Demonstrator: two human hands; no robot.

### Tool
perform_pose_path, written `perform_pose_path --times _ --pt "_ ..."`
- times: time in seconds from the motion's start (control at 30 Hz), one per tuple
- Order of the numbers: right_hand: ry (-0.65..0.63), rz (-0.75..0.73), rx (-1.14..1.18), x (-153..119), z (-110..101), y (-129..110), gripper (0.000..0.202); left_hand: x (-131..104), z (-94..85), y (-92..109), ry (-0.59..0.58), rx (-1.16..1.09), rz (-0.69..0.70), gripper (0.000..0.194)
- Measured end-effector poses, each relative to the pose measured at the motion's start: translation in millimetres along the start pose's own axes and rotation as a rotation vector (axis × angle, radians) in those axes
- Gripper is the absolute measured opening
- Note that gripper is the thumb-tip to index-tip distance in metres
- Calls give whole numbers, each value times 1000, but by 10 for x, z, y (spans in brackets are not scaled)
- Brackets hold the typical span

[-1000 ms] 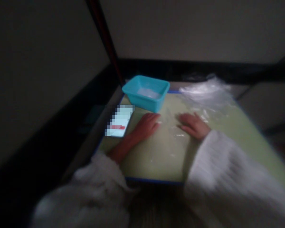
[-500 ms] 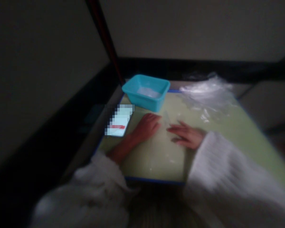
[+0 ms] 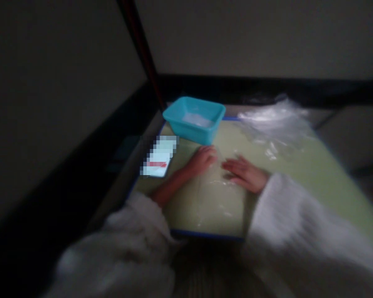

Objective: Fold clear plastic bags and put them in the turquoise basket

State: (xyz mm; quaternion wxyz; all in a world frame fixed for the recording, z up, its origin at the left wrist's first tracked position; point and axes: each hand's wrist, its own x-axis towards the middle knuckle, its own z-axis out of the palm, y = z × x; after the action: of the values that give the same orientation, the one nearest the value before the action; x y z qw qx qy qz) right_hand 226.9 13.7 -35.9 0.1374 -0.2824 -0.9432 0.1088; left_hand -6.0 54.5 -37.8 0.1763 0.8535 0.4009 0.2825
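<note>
A thin clear plastic sheet or bag (image 3: pixel 219 203) lies on the yellow-green table (image 3: pixel 323 186), its outline hard to make out. At its far left part is my left hand (image 3: pixel 206 158), fingers curled together on something I cannot make out. Just to the right, my right hand (image 3: pixel 244 171) lies palm down with its fingers apart, touching the plastic or the table. Beyond my left hand stands a turquoise basin (image 3: pixel 194 130) with something whitish inside.
A lit phone (image 3: pixel 160 157) with a blurred screen lies at the left edge. Crumpled clear plastic (image 3: pixel 276 120) is heaped at the back right. A dark red pole (image 3: pixel 143 54) rises behind the basin.
The fingers of my left hand have curled in more. My right hand has flattened slightly, with its fingers still spread. The whole view has shifted a little.
</note>
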Motion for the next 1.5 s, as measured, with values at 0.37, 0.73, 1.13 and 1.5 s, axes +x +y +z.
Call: perform_pose_path --times 0.37,0.73,1.13,1.5 --pt "13 1 24 6 -10 -3 44 150 129 -42 73 -117 -90 26" --pt "24 7 34 0 -2 7 43 202 126 79 145 4 -154 20" --pt "416 269 548 134 -133 -87 34 225 41 205 337 -441 -184 7" --pt "486 318 956 463 -18 -24 55 182 4 305 203 -732 -109 19"
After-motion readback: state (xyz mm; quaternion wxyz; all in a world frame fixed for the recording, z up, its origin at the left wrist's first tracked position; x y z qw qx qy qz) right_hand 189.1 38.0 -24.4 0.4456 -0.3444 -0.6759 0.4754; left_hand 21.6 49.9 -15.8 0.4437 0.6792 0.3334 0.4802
